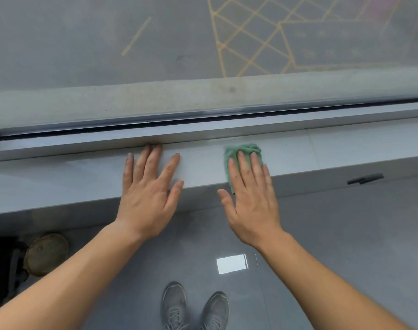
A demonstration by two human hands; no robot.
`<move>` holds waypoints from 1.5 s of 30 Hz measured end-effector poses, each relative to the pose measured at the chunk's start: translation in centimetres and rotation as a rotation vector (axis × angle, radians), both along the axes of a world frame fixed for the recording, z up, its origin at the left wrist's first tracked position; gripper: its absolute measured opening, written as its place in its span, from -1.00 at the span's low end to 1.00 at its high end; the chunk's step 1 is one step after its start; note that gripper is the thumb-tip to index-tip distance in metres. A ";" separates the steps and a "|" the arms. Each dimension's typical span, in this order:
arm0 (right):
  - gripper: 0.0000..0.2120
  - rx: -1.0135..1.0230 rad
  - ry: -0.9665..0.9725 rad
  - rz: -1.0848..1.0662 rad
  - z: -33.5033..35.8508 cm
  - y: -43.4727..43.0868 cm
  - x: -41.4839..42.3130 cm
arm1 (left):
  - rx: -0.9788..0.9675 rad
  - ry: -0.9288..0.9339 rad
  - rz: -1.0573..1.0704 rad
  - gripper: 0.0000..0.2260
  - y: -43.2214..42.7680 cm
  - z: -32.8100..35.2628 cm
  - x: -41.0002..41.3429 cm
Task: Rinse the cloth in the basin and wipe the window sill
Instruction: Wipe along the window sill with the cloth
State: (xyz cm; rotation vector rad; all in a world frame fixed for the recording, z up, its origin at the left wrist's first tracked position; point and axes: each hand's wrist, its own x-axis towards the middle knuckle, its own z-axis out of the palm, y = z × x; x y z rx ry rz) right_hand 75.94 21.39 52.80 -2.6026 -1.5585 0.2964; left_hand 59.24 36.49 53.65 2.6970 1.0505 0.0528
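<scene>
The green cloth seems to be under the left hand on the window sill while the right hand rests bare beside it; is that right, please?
Not quite: the head view shows the green cloth under the right hand, its fingers flat on top. The left hand is the bare one, resting beside it on the window sill.

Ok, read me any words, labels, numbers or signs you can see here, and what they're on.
No readable text anywhere.
Road outside: yellow hatch lines only, no letters.
Cloth, sill, shoes: no label or brand legible.
Round object on the floor: too blurred to tell.
</scene>
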 end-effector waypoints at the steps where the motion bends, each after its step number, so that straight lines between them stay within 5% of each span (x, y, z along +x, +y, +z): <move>1: -0.34 -0.010 -0.007 0.021 0.0 0.4 0.8 | -0.004 -0.015 -0.025 -0.47 -0.1 0.2 0.3; 9: -0.33 -0.030 0.007 -0.029 0.5 0.2 3.2 | -0.044 -0.079 -0.197 -0.48 -1.7 0.5 4.6; 15: -0.27 -0.032 -0.023 -0.349 0.3 -2.0 10.9 | -0.043 -0.060 -0.237 -0.48 -2.8 0.0 6.6; 21: -0.35 -0.026 -0.026 0.099 0.3 -4.4 8.8 | -0.011 -0.066 -0.195 -0.48 -4.8 0.6 10.0; 27: -0.29 0.014 -0.026 -0.327 0.1 -5.5 16.5 | 0.041 -0.051 -0.137 -0.49 -7.1 0.8 14.2; 33: -0.35 0.035 -0.021 0.177 -0.2 -4.9 12.6 | 0.145 0.022 -0.088 -0.47 -8.4 -0.5 15.4; 41: -0.30 0.011 -0.042 -0.300 0.1 -8.8 21.6 | 0.160 0.059 -0.045 -0.48 -8.7 -0.3 16.1; 45: -0.33 0.050 0.012 0.061 0.0 -5.9 15.0 | 0.127 0.048 -0.021 -0.48 -8.8 -0.1 16.4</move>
